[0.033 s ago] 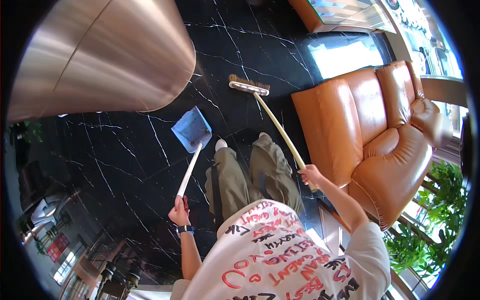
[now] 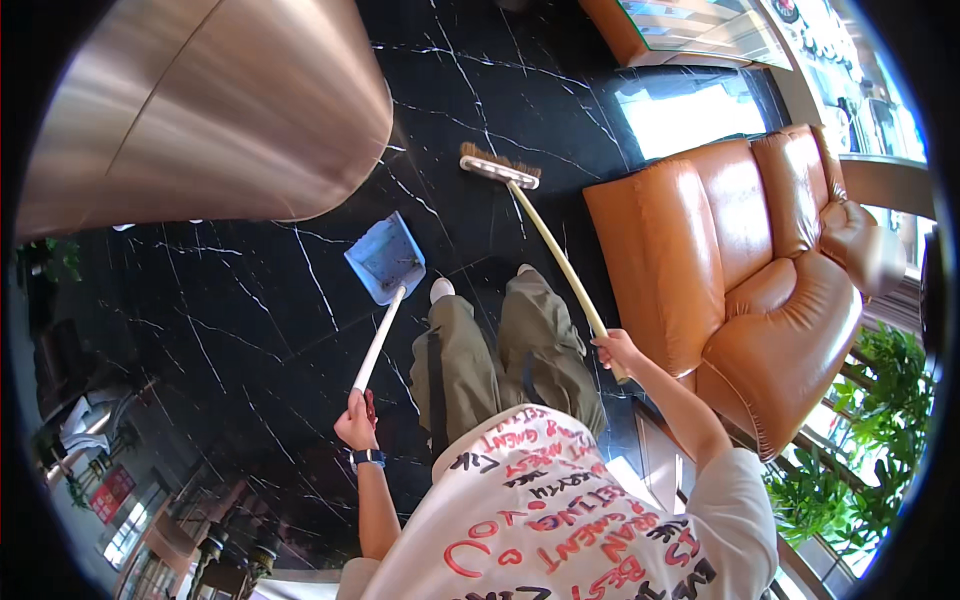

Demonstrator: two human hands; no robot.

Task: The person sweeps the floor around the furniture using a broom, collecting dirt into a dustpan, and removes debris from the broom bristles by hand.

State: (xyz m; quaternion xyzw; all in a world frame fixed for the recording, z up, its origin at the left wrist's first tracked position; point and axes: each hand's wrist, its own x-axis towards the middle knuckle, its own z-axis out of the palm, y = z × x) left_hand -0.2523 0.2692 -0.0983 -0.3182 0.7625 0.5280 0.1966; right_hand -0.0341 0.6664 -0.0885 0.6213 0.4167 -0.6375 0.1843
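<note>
My left hand [image 2: 356,424] is closed around the upper end of a long white handle. That handle belongs to a blue dustpan [image 2: 386,262], which lies on the floor ahead and to the left of my feet, with some dark debris in it. In my right hand [image 2: 617,350] is the pale yellow handle of a broom [image 2: 562,262], gripped near its top end. The broom's white head with brown bristles rests on the floor farther ahead, to the right of the dustpan and apart from it.
A large curved metallic column [image 2: 250,110] stands at the far left. To the right is a brown leather sofa [image 2: 665,260], close to the broom handle. Green plants [image 2: 850,440] fill the right edge. The dark floor [image 2: 260,310] has white veins, and a glass-topped case [image 2: 690,30] stands at the back.
</note>
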